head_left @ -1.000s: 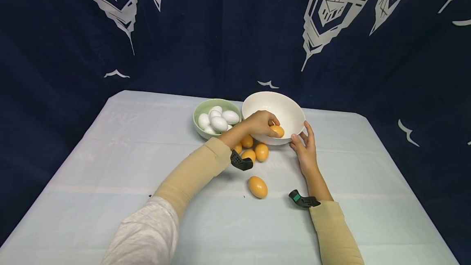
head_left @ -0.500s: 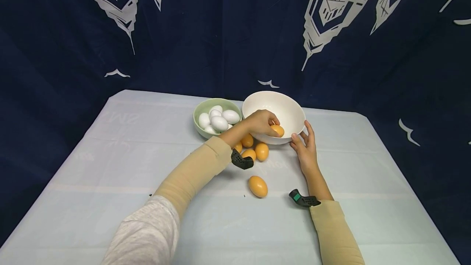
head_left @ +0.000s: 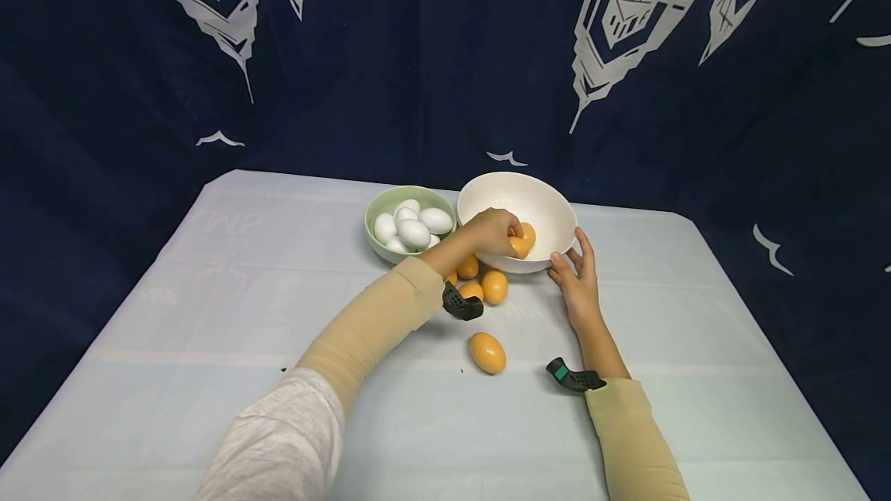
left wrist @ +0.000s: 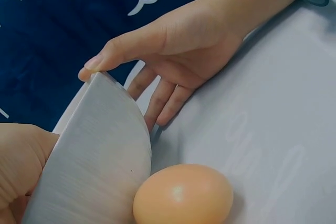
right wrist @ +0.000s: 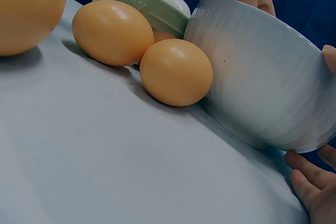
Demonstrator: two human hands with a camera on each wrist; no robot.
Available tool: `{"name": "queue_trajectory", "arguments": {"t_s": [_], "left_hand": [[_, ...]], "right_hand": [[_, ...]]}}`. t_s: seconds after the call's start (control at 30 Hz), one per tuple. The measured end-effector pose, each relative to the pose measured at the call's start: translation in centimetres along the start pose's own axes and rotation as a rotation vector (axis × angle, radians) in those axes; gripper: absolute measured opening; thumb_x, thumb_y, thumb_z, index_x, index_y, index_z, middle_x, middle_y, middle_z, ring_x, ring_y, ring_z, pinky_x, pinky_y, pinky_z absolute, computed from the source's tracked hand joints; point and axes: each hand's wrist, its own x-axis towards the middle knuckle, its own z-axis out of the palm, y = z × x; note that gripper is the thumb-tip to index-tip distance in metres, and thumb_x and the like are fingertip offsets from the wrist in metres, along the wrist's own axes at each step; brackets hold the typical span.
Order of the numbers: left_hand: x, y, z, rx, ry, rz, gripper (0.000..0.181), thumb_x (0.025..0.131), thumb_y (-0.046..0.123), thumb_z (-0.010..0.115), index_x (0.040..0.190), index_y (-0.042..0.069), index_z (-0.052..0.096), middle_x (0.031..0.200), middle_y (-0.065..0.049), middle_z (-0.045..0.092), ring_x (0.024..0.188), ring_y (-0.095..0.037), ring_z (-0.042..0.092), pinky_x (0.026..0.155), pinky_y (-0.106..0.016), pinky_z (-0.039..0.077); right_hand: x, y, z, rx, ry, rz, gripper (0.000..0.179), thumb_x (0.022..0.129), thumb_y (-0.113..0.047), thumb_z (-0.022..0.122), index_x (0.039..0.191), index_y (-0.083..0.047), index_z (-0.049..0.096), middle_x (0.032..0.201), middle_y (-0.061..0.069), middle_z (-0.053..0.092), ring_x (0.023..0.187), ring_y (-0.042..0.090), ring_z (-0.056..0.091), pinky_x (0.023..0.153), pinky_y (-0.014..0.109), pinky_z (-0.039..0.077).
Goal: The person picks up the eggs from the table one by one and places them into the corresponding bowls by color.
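Observation:
A white bowl [head_left: 536,203] stands tilted toward me at the table's far side. My left hand [head_left: 493,230] reaches over its near rim, fingers curled at a brown egg [head_left: 518,247] inside. A second brown egg [head_left: 528,234] shows just behind that one; part of both is covered by the fingers. With thumb at the rim and fingers lower on the outside, my right hand [head_left: 576,284] holds the bowl's right side. The right wrist view shows those fingertips [right wrist: 310,174] under the bowl wall. In the left wrist view, the right thumb [left wrist: 105,59] presses the rim.
A green bowl [head_left: 376,242] of several white eggs touches or nearly touches the white bowl's left. Several brown eggs [head_left: 495,287] lie before the bowls, partly under my left forearm. One brown egg [head_left: 487,352] lies nearer me. A dark blue curtain [head_left: 390,83] hangs behind.
My left hand has shifted slightly left inside the white bowl. A second brown egg has come into view there beside the first. The right hand and bowl have stayed put.

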Motion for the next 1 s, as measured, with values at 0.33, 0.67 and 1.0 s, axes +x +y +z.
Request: {"name": "queue_trajectory", "arguments": {"t_s": [0.33, 0.67, 1.0], "left_hand": [[0.38, 0.09, -0.01, 0.005, -0.065, -0.048, 0.028, 0.084, 0.02, 0.076, 0.111, 0.012, 0.072, 0.102, 0.0, 0.065, 0.094, -0.015, 0.056, 0.086, -0.025, 0.042], [0.54, 0.23, -0.07, 0.016, -0.098, -0.084, 0.028, 0.083, 0.017, 0.075, 0.11, 0.012, 0.07, 0.104, 0.002, 0.065, 0.095, -0.013, 0.056, 0.086, -0.022, 0.042], [0.59, 0.19, 0.14, 0.003, -0.095, -0.08, 0.031, 0.087, 0.019, 0.074, 0.117, 0.011, 0.069, 0.112, -0.001, 0.065, 0.1, -0.013, 0.055, 0.092, -0.023, 0.042]], "right_hand": [[-0.08, -0.05, 0.08, 0.008, 0.004, -0.004, 0.072, 0.1, -0.023, 0.057, 0.157, -0.032, 0.014, 0.155, 0.017, 0.025, 0.132, 0.033, 0.042, 0.104, 0.04, 0.04], [-0.1, -0.14, 0.07, -0.017, 0.007, 0.007, 0.072, 0.1, -0.022, 0.056, 0.157, -0.034, 0.013, 0.156, 0.016, 0.023, 0.134, 0.032, 0.041, 0.103, 0.038, 0.041], [-0.07, -0.15, 0.01, -0.017, 0.001, 0.007, 0.072, 0.101, -0.023, 0.056, 0.157, -0.034, 0.013, 0.156, 0.015, 0.024, 0.133, 0.032, 0.042, 0.103, 0.035, 0.042]]}}
